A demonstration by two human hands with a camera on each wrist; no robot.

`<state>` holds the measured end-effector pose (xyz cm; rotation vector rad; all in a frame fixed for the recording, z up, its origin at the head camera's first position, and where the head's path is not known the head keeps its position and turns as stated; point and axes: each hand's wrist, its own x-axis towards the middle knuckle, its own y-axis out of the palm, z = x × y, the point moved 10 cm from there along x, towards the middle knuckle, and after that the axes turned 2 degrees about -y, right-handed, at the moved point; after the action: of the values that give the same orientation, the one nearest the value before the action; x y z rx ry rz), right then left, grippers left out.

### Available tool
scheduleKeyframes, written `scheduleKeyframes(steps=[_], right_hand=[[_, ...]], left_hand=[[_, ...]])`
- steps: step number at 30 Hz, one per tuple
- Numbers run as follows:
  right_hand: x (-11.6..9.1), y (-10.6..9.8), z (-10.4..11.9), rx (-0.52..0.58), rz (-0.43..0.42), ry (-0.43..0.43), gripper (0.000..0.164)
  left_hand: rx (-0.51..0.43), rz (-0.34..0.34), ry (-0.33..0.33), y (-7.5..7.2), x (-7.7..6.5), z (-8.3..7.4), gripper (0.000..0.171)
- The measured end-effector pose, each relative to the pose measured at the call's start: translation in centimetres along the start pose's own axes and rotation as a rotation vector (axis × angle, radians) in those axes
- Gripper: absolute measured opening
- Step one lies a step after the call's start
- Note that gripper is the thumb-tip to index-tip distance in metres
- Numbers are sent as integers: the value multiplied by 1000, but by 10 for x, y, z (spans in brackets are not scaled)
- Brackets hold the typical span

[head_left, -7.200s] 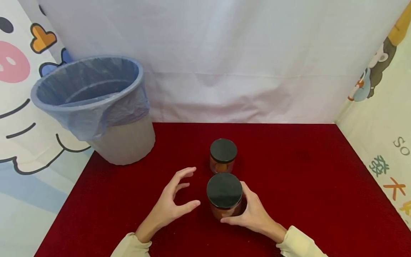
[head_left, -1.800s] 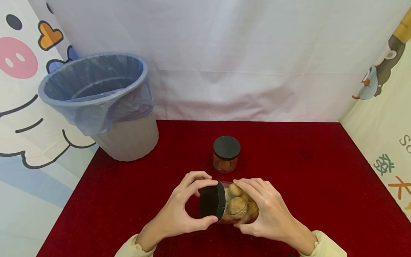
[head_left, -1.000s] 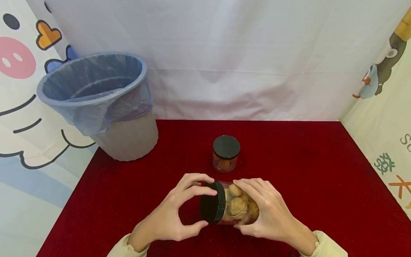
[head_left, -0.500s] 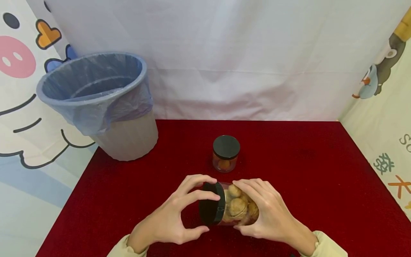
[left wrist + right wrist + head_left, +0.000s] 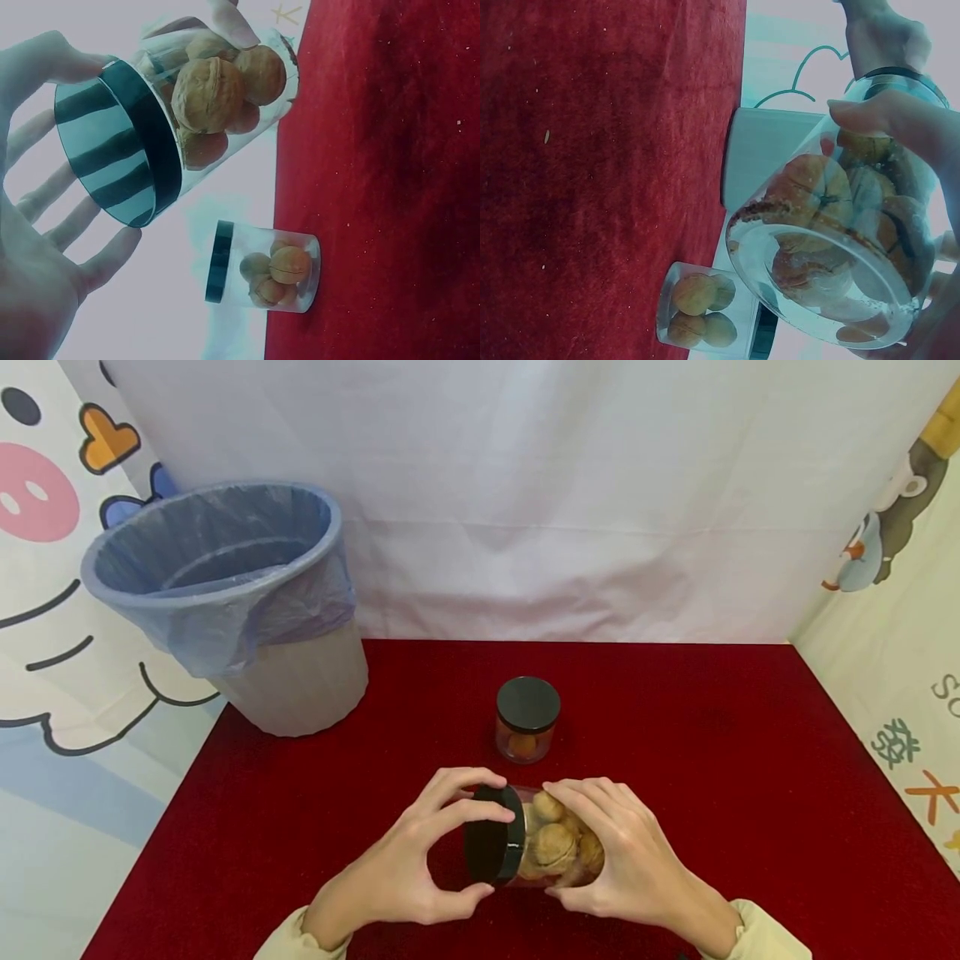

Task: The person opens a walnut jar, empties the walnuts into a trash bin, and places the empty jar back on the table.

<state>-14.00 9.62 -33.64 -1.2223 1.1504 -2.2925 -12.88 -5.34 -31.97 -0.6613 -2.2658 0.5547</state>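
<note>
Walnuts [image 5: 555, 847] fill the clear jar [image 5: 237, 142] held sideways above the counter [image 5: 712, 760], presumably so both ends stay reachable: the right grip [image 5: 628, 850] clasps its body, likely for steadiness; the left grip [image 5: 403, 864] holds the black lid [image 5: 489, 842]. Another jar [image 5: 523, 739] stands upright beyond.

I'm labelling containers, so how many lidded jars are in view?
2: the held jar sideways in the right hand, and the other jar upright on the red cloth beyond. The bin might hide others.

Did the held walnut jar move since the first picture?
Yes: judged against the upright walnut jar behind, the held walnut jar has tipped leftward, black lid sideways.
</note>
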Motion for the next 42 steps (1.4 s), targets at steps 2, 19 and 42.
scheduleKeyframes(steps=[2,19,42], right_hand=[[0,0,0,1,0,1,97],[2,-2,3,-19,-49,-39,98],[4,-2,0,15,-30,-26,98]], left_hand=[[3,-12,-13,-1,0,2,71],[-3,-112,-66,-5,-1,12,64],[58,40,21,-3,-2,-9,73]])
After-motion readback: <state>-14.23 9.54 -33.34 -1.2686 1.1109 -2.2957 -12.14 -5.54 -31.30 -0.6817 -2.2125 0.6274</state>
